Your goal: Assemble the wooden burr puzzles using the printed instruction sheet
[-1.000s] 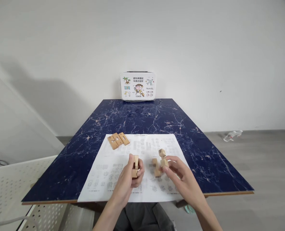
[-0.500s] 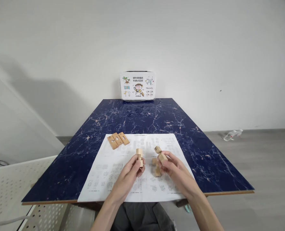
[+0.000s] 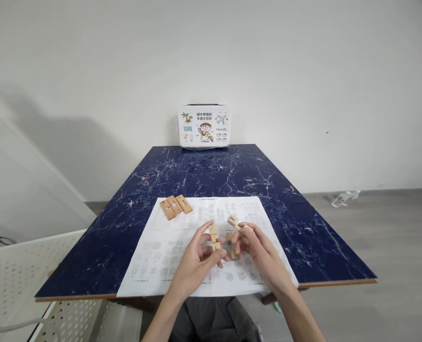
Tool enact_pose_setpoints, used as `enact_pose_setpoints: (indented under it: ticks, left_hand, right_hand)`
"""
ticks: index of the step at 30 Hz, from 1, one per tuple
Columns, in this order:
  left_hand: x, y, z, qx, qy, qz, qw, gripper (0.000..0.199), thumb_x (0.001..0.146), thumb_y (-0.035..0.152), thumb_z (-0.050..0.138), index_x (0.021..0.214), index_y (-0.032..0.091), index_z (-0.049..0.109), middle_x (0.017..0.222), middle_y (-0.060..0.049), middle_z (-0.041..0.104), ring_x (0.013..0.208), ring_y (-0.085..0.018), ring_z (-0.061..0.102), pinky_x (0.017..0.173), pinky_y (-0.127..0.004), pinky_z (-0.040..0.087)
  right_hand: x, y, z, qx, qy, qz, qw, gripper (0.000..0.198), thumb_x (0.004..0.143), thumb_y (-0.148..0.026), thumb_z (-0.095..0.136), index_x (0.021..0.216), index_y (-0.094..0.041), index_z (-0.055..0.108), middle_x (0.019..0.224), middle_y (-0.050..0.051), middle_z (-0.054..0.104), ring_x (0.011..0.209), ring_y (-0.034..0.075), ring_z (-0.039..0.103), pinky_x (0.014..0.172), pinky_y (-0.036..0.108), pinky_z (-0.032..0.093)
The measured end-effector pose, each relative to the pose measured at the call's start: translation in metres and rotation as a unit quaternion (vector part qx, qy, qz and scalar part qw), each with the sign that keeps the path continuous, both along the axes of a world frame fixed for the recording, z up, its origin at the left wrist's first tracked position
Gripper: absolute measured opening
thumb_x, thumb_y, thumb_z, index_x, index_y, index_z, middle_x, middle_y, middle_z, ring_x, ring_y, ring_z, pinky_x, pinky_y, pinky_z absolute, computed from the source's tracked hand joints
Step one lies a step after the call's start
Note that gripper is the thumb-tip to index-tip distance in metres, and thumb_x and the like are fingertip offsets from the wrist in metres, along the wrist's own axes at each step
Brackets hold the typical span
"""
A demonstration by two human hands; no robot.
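Between the thumb and fingers of my left hand is a notched wooden puzzle piece, pale and held nearly upright above the paper. My right hand grips another notched wooden puzzle piece; a dark "3" shows on its far end. The two held pieces are apart. Below and between my hands, further wooden pieces rest on the printed sheet, partly hidden by my right fingers. Flat slotted wooden plates with dark numbers lie side by side at the sheet's far left corner.
The blue marbled table carries the sheet at its near edge. A white cartoon-printed box stands at the far edge against the wall. To the left is a white perforated surface. A clear plastic bottle lies on the floor at right.
My left hand has moved slightly right and turned its piece, with the fingers spread wider around it. The piece in my right hand has tilted, so its "3" shows more clearly.
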State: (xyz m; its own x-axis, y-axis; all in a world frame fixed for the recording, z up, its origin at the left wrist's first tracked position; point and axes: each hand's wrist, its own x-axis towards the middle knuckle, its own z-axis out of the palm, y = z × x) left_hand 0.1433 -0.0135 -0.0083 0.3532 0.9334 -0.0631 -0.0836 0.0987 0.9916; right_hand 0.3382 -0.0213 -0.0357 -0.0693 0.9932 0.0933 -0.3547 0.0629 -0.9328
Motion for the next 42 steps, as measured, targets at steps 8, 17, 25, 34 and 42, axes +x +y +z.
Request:
enact_pose_setpoints:
  ticks: [8, 17, 25, 34, 42]
  left_hand:
    - [0.004, -0.003, -0.002, -0.006, 0.017, 0.002, 1.0, 0.079, 0.083, 0.031, 0.08, 0.151, 0.027, 0.041, 0.127, -0.011, 0.065, 0.087, -0.021, 0.075, 0.072, -0.033, 0.061]
    - [0.001, -0.008, 0.001, 0.02, 0.099, -0.02, 0.995, 0.074, 0.081, 0.029, 0.084, 0.146, 0.029, 0.049, 0.123, -0.006, 0.074, 0.105, -0.026, 0.075, 0.095, -0.04, 0.06]
    - [0.0, -0.012, 0.003, 0.051, 0.117, -0.033, 0.991, 0.07, 0.078, 0.029, 0.086, 0.141, 0.03, 0.054, 0.122, -0.004, 0.074, 0.109, -0.026, 0.073, 0.1, -0.041, 0.057]
    - [-0.001, -0.015, 0.01, 0.101, 0.165, -0.015, 0.981, 0.065, 0.073, 0.028, 0.089, 0.131, 0.028, 0.06, 0.119, -0.003, 0.074, 0.11, -0.026, 0.07, 0.099, -0.039, 0.055]
    - [-0.001, -0.016, 0.011, 0.127, 0.189, 0.006, 0.974, 0.057, 0.071, 0.027, 0.09, 0.122, 0.028, 0.064, 0.117, -0.002, 0.074, 0.108, -0.027, 0.069, 0.097, -0.039, 0.053]
  right_hand:
    - [0.002, -0.004, 0.01, 0.043, -0.187, 0.037, 0.981, 0.041, 0.106, -0.055, 0.048, 0.11, -0.021, 0.07, 0.07, -0.002, 0.05, 0.067, 0.016, 0.049, 0.067, 0.03, 0.043]
    - [-0.003, -0.006, 0.009, 0.025, -0.165, 0.056, 0.984, 0.034, 0.101, -0.055, 0.059, 0.103, -0.021, 0.06, 0.079, -0.002, 0.057, 0.069, 0.014, 0.052, 0.063, 0.026, 0.041]
    - [-0.004, -0.006, 0.007, 0.008, -0.173, 0.031, 0.984, 0.04, 0.097, -0.06, 0.063, 0.089, -0.022, 0.054, 0.071, -0.003, 0.057, 0.062, 0.013, 0.05, 0.059, 0.025, 0.038]
    - [-0.005, -0.007, 0.013, 0.004, -0.197, 0.018, 0.98, 0.044, 0.096, -0.062, 0.062, 0.082, -0.021, 0.054, 0.066, -0.003, 0.056, 0.061, 0.013, 0.049, 0.058, 0.026, 0.038]
    - [-0.005, -0.009, 0.01, 0.0, -0.25, -0.008, 0.968, 0.046, 0.096, -0.063, 0.06, 0.078, -0.021, 0.053, 0.065, -0.002, 0.055, 0.06, 0.015, 0.049, 0.057, 0.027, 0.036]
